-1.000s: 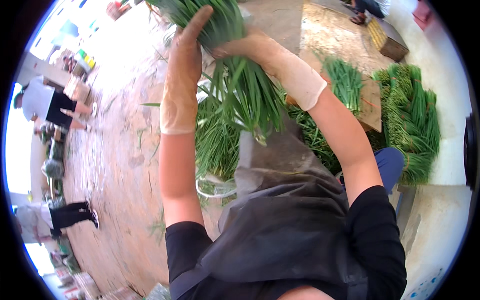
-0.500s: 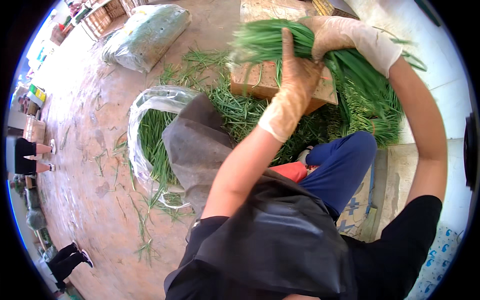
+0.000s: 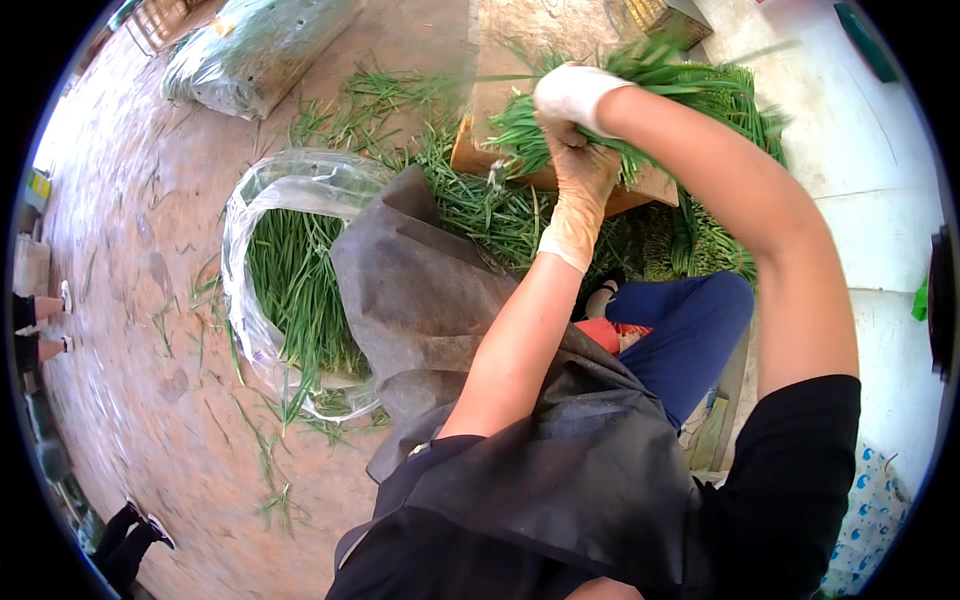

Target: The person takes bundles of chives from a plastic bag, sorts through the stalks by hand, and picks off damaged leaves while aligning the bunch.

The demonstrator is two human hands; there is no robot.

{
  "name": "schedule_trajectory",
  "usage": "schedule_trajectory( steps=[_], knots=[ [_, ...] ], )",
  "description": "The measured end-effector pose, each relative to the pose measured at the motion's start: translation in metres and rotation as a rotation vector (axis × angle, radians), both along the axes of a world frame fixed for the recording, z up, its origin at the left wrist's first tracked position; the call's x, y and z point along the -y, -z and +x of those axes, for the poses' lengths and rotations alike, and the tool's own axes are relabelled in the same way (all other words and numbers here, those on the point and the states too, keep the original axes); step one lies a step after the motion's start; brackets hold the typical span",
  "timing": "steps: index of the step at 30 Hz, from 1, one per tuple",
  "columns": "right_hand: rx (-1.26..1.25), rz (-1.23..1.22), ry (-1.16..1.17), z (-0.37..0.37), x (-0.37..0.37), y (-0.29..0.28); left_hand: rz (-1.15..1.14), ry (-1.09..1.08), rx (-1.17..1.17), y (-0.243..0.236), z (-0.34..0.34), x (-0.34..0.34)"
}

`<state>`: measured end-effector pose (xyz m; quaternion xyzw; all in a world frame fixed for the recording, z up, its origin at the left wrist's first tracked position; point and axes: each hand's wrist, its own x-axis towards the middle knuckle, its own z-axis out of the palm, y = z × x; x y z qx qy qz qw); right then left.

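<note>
A bunch of long green chives (image 3: 660, 72) lies across both my hands above a wooden block, its leaves smeared by motion. My left hand (image 3: 582, 168), in a soiled, thin glove, grips the bunch from below. Over the top of it bends my right hand (image 3: 580, 97), in a whitish glove, closed round the stalks close to the left hand. Most of its fingertips are hidden. The wooden block (image 3: 655, 184) stands just under the hands. Cut green stalks (image 3: 480, 212) are heaped against its near side.
To the left an open clear plastic bag (image 3: 243, 235) holds more chives (image 3: 295, 280). A large plastic-wrapped bundle (image 3: 255, 50) lies at the far left. Stacked bunches (image 3: 715, 245) sit right of the block, by a white tiled surface (image 3: 875, 235). Other people's legs (image 3: 130, 540) show at the left.
My right hand has moved left over the bunch, close to the left hand, its forearm now crossing above the block. The bunch's loose leaves now sweep to the right. The head view has shifted.
</note>
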<state>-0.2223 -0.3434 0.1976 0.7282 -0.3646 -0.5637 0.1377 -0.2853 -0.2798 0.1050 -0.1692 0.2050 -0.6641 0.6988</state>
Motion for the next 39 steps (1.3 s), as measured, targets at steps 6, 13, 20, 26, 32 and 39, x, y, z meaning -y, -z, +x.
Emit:
schedule_trajectory(
  steps=[6, 13, 20, 26, 32, 39],
  knots=[
    [0.838, 0.111, 0.276, -0.078, -0.065, -0.119, -0.130, 0.158, 0.511, -0.068, 0.004, -0.059],
    [2.059, 0.548, 0.671, -0.129, -0.132, -0.064, -0.249, -0.151, 1.970, -0.091, 0.071, -0.145],
    [2.603, 1.347, 0.947, -0.112, -0.129, 0.010, -0.138, -0.044, 2.376, -0.062, 0.128, -0.213],
    [2.597, 1.412, 1.141, -0.122, -0.118, -0.015, 0.158, 0.382, 2.176, -0.100, 0.164, -0.255],
    [2.965, 1.381, 0.869, -0.190, -0.028, -0.019, 0.204, 0.059, 1.936, -0.059, 0.215, -0.246],
    [2.942, 1.124, 0.660, -0.238, -0.036, -0.059, 0.531, -0.138, 1.374, -0.016, 0.226, -0.189]
  ],
)
